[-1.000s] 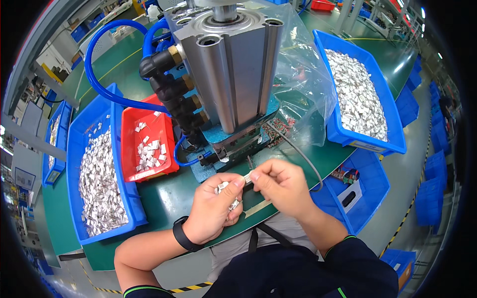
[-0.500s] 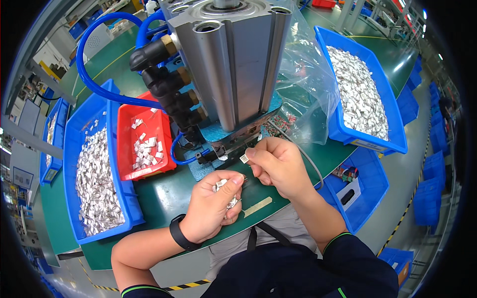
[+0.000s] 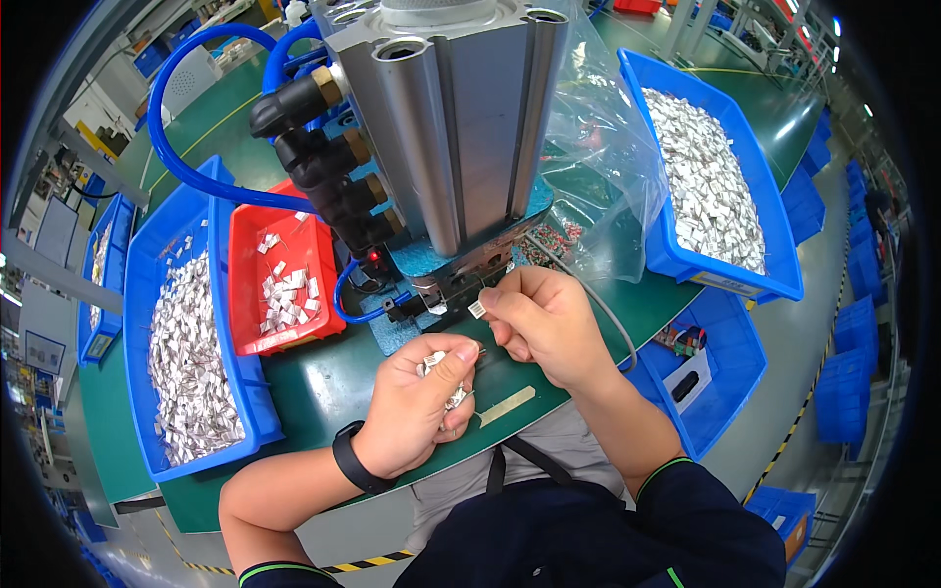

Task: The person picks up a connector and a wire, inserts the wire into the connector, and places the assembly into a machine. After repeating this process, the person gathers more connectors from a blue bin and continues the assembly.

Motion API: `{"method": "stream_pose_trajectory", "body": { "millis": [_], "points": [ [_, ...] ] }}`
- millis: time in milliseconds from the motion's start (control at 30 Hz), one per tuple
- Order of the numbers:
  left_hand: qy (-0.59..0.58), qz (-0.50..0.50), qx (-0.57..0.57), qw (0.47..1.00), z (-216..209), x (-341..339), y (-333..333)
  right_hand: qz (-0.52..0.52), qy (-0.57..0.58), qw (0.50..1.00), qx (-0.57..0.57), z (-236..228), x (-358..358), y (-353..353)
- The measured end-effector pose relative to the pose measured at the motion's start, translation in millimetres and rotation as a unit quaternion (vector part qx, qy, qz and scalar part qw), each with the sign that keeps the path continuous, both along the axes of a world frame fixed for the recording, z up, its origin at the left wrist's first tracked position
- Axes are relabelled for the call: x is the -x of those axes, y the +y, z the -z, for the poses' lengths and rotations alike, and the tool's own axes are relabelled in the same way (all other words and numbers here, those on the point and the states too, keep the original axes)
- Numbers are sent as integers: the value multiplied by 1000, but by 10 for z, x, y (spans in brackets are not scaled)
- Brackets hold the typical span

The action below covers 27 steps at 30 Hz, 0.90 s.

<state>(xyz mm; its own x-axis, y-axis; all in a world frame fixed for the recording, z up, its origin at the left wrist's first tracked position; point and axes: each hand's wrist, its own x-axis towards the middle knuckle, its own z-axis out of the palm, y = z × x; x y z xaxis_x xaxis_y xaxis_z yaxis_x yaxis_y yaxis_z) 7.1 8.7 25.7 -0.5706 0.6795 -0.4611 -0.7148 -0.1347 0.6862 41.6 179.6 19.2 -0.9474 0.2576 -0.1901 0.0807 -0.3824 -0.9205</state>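
Note:
My right hand (image 3: 544, 318) pinches a small white block-shaped part (image 3: 477, 310) between thumb and index finger, just in front of the lower tooling (image 3: 461, 284) of a pneumatic press (image 3: 441, 137). Closed around several more of these white parts (image 3: 454, 397) is my left hand (image 3: 417, 397), nearer to me and lower left. Thin wire leads poke out by its thumb. My fingers hide most of that handful. Whether the pinched part touches the tooling I cannot tell.
A red bin (image 3: 284, 333) and a long blue bin (image 3: 265, 421) of white parts stand left; another full blue bin (image 3: 784, 284) is at right. Blue air hoses (image 3: 167, 127) loop beside the press. A clear plastic bag (image 3: 618, 176) lies behind it. Tape (image 3: 507, 406) marks the green table.
A small red light now glows beside the press, and a wide grey disc shows at its top where a narrow rod was. The pinched part has shifted slightly left; my left hand barely moved.

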Motion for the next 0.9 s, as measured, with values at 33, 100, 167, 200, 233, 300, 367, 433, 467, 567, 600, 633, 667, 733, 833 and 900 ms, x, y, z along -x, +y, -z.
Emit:
{"method": "stream_pose_trajectory", "body": {
  "millis": [33, 100, 167, 200, 233, 300, 367, 433, 467, 567, 600, 633, 667, 733, 833, 900],
  "points": [
    [0, 0, 0, 1000, -1, -1, 1, -1, 0, 1000, -1, 0, -1, 2],
    [1, 2, -2, 1000, 0, -2, 3, -2, 1, 1000, 2, 13, -1, 7],
    [2, 1, -3, 1000, 7, -4, 5, -2, 2, 1000, 4, -1, -1, 4],
    [2, 0, -3, 1000, 11, -4, 4, 0, -8, 1000, 9, -26, 7, -8],
    [2, 0, -3, 1000, 11, -4, 2, 2, -17, 1000, 14, -38, 9, -14],
    [1, -6, 2, 1000, 4, -3, 2, 5, -13, 1000, 5, -23, -9, -11],
    [1, -8, 0, 1000, 4, -4, 6, 8, -8, 1000, -4, -8, -53, -12],
    [1, -12, -1, 1000, 2, -6, 8, 8, -2, 999, -53, 13, -118, -17],
    [2, -12, 0, 1000, 0, -6, 10, 8, -1, 999, -52, 14, -133, -15],
    [3, -12, 2, 1000, -2, -9, 15, 0, 12, 998, -54, 7, -164, 1],
    [2, -13, 3, 1000, -3, -11, 11, -10, 4, 998, -54, -2, -168, 4],
    [2, -13, 4, 1000, -4, -11, 8, -21, -4, 998, -53, -7, -173, 7],
    [3, -13, 3, 1000, -2, -11, 4, -20, -4, 998, -53, 3, -178, 7],
    [4, -13, 2, 1000, -1, -7, 6, -46, 8, 990, 131, 30, -191, 14],
    [4, -19, 3, 1000, 3, -4, 3, -122, -37, 970, 208, 19, -248, 50],
    [6, -17, -4, 1000, 6, 3, 2, -135, -31, 979, 151, 86, -266, 0]
  ]
}}
